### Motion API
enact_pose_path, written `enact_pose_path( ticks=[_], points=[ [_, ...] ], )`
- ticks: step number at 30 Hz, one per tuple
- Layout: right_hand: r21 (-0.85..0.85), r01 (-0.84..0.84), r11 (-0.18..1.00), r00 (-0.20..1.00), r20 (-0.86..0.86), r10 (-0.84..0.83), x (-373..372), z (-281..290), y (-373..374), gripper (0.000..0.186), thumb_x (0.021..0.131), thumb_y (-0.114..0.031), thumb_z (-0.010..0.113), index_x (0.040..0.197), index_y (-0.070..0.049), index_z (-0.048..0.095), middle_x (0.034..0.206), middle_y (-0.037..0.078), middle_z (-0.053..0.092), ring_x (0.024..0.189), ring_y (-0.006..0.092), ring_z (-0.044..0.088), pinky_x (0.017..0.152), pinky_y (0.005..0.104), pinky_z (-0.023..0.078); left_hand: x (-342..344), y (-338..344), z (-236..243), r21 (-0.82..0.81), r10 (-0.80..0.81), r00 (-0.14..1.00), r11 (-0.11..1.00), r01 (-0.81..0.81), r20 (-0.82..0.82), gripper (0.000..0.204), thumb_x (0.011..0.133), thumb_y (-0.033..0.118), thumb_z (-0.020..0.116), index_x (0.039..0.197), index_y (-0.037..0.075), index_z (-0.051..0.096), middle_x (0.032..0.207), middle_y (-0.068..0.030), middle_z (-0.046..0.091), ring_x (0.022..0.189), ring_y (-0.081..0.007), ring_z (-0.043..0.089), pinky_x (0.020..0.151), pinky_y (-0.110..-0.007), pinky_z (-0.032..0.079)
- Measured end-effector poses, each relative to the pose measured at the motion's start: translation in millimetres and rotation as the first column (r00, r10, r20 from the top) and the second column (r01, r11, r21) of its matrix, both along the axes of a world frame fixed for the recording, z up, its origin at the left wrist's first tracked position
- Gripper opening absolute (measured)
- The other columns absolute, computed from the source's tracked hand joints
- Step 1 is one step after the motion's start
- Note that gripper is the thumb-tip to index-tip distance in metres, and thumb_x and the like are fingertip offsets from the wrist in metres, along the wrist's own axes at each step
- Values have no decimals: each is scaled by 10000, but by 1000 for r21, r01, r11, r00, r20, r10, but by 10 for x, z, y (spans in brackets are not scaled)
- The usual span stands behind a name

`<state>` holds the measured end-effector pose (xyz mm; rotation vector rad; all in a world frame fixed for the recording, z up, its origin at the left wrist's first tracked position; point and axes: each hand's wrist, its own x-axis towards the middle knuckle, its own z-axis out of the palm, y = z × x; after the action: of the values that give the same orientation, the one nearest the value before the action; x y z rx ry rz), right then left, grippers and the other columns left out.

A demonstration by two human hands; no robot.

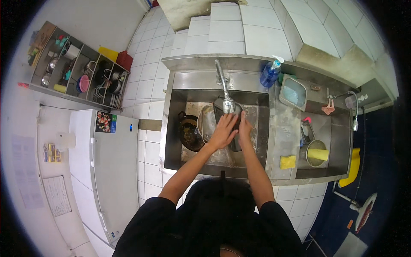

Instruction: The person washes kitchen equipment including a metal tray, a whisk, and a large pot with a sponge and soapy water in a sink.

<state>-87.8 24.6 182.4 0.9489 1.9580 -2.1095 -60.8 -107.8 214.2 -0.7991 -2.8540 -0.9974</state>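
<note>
Under the faucet [228, 106], a dark, long pan with rounded corners [236, 145] is held tilted in the left sink basin. My left hand [223, 132] lies over its face with the fingers stretched out. My right hand [245, 129] grips the pan along its right edge; its fingertips are partly hidden. Both hands are just below the spray head, and I cannot make out whether water runs. Left of the pan is a pale round pot [208, 124], partly covered by it. A blackened wok [191, 132] rests further left in the basin.
Blue soap pump bottle [269, 73] and grey metal tub [293, 92] stand on the sink's back ledge. A yellow sponge [288, 162] lies on the divider. The right basin holds a pot [317, 150] with a yellow cloth. At left are a white refrigerator [113, 158] and a dish shelf [77, 68].
</note>
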Motion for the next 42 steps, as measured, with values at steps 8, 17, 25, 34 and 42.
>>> enact_pose_path(
  ticks=[8,17,25,34,42],
  points=[
    [-243,-17,970,992,116,46,-432,10,-67,860,896,-727,462,1294,28,569,1186,123,630,1061,215,588,912,362,472,311,-325,-302,9,89,971,996,-94,222,764,986,313,516,1534,-30,109,1578,-292,136,1478,-401,144,1197,-430,150],
    [-510,-161,845,987,-98,129,-630,57,-279,649,990,-565,457,1209,28,603,1030,104,673,830,186,646,713,329,533,44,-339,-350,367,201,882,853,-372,426,658,1009,269,501,1524,-11,201,1532,-257,315,1425,-360,317,1147,-385,272],
    [-7,-98,995,953,-287,92,-541,-19,-455,479,993,-424,521,1083,26,658,890,179,692,826,298,675,752,416,511,246,-364,-577,418,182,791,767,-486,584,615,1000,272,543,1518,54,292,1507,-221,387,1344,-334,452,1079,-386,379],
    [409,-57,911,963,-218,159,-365,-193,-479,316,916,-239,533,1047,22,654,950,287,665,943,467,622,830,486,472,560,-658,-762,432,186,619,565,-703,763,542,978,282,602,1430,42,424,1377,-159,537,1176,-239,569,988,-323,444],
    [106,-10,994,998,-60,16,-102,207,-283,661,996,-555,422,1069,65,640,965,239,670,947,367,637,847,448,463,933,-769,-849,-160,-118,-178,150,-976,977,738,932,557,547,1459,77,355,1429,-134,459,1277,-330,465,1011,-542,405]
  ],
)
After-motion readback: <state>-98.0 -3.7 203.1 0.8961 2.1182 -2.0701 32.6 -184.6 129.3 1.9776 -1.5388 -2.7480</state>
